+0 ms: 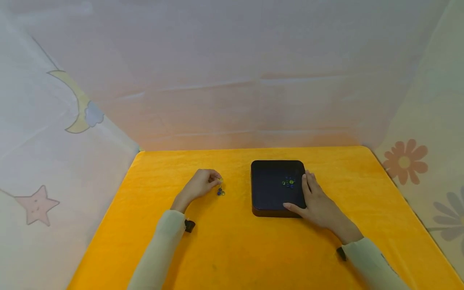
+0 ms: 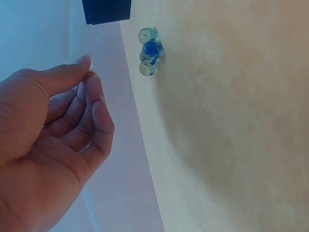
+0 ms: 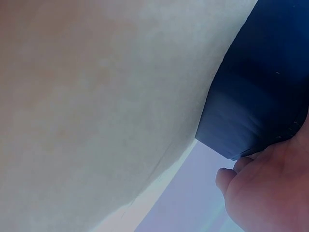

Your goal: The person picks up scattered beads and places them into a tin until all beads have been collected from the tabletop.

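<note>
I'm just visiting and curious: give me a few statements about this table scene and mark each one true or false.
1. The black tray sits on a yellow table. True.
2. The right hand rests at the tray's edge. True.
3. The tray is empty. False: a few marbles lie in it.
4. The left hand lies flat on the tray. False: it is on the table, left of the tray, fingers curled, beside some loose marbles.
5. Both arms wear light sleeves. True.

- I see glossy, see-through glass marbles point(image 2: 148, 50) at the upper middle of the left wrist view.
- The dark tray point(image 1: 277, 187) looks matt and smooth.
- The yellow desk point(image 1: 253, 249) cover looks like soft, napped cloth.
</note>
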`<state>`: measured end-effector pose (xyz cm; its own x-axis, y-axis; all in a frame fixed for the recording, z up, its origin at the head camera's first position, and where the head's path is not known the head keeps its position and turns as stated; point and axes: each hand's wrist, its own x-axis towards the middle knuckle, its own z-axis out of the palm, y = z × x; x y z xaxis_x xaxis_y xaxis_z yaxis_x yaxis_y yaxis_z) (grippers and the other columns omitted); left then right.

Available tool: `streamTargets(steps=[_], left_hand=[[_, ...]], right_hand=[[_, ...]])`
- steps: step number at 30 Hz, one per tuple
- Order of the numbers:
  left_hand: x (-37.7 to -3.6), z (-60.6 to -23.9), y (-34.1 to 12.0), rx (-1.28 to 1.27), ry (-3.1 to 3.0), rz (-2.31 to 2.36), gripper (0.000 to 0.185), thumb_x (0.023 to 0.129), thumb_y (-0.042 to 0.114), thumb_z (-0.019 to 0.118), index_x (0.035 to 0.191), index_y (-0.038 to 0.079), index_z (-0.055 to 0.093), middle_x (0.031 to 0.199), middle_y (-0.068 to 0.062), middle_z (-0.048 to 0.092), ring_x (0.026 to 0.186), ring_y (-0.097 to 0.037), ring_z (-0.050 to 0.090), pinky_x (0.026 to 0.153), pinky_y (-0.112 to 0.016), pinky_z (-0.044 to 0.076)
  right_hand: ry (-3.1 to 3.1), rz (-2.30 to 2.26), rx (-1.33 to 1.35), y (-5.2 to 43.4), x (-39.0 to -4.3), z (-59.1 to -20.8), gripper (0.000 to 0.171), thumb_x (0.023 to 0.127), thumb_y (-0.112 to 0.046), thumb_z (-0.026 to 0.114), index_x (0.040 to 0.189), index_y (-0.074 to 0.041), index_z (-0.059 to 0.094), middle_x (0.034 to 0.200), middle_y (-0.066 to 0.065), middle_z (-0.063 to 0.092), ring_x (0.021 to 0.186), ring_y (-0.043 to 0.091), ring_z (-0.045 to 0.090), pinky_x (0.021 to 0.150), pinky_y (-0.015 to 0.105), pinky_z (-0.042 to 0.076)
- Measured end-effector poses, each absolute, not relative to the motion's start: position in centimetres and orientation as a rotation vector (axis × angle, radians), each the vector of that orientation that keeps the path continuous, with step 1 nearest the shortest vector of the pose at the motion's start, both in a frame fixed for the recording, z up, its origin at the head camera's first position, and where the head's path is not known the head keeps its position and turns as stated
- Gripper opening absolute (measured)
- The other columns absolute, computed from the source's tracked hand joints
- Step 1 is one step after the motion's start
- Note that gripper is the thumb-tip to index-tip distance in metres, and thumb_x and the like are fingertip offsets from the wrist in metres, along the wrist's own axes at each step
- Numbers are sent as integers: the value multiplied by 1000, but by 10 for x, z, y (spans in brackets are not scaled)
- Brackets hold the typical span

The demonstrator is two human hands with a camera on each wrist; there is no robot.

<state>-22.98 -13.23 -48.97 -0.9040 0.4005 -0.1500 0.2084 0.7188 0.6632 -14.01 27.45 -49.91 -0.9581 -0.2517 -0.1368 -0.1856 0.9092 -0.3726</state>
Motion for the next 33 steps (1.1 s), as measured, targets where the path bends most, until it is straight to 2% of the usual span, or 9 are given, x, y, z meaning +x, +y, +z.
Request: streamTargets(steps=[14,21,33], left_hand=[[-235,-484,-109,564,2588,1092,21,106,24,64,119,10,74,110,-12,76,96,-26,73,80,-31,61],[-238,-480,-92,598,2565,1133,25,106,27,65,121,10,75,114,-15,76,102,-32,73,84,-35,61],[-245,-478,-65,620,2552,1167,24,107,27,64,121,11,74,116,-13,76,102,-24,72,87,-36,61]], right_hand=[[2890,-525,-331,275,-142,-499,124,95,-79,54,166,2,-6,175,18,-22,163,50,0,121,71,29],[2896,-531,-336,275,-142,-501,125,93,-80,54,166,2,-5,175,18,-21,163,50,-1,119,70,34],[2888,-516,-321,276,-143,-502,125,94,-81,53,166,2,-7,175,18,-23,162,51,1,116,70,38]])
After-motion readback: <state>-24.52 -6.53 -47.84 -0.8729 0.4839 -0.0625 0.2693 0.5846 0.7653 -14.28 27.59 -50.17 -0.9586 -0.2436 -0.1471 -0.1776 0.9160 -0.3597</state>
